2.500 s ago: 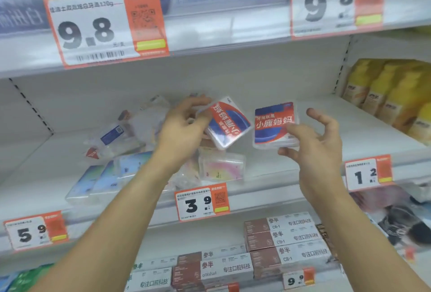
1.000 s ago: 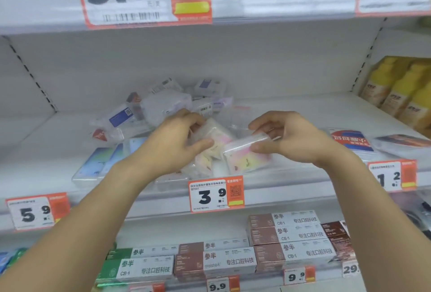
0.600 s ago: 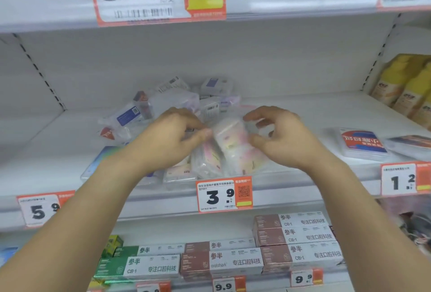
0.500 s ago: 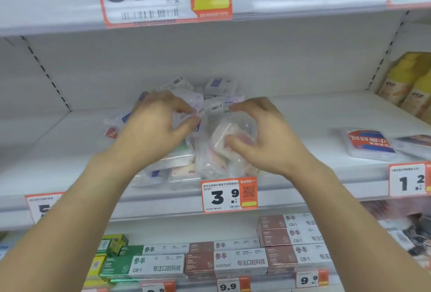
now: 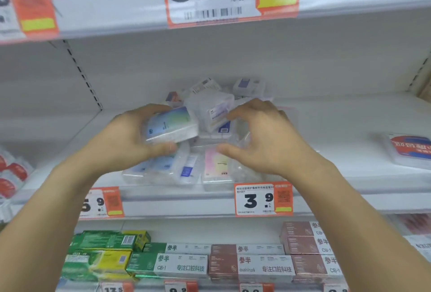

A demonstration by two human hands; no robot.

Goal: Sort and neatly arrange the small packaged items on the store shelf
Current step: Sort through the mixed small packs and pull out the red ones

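Packets [image 5: 186, 165] lying heaped mid-shelf [image 5: 338, 123], above the 3.9 tag [image 5: 262, 199]. Left hand [image 5: 130, 137] now lifting a blue packet [image 5: 171, 125] clear of the heap, fingers clasped around it, having let go of the pink packet [image 5: 218, 165] handled a moment ago. Right hand [image 5: 265, 140] hovering spread and empty over the pile, suggesting sorting by colour just beginning.

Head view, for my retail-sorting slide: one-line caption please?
Left hand lifts a blue pack while right hand opens over the clear-pack pile.
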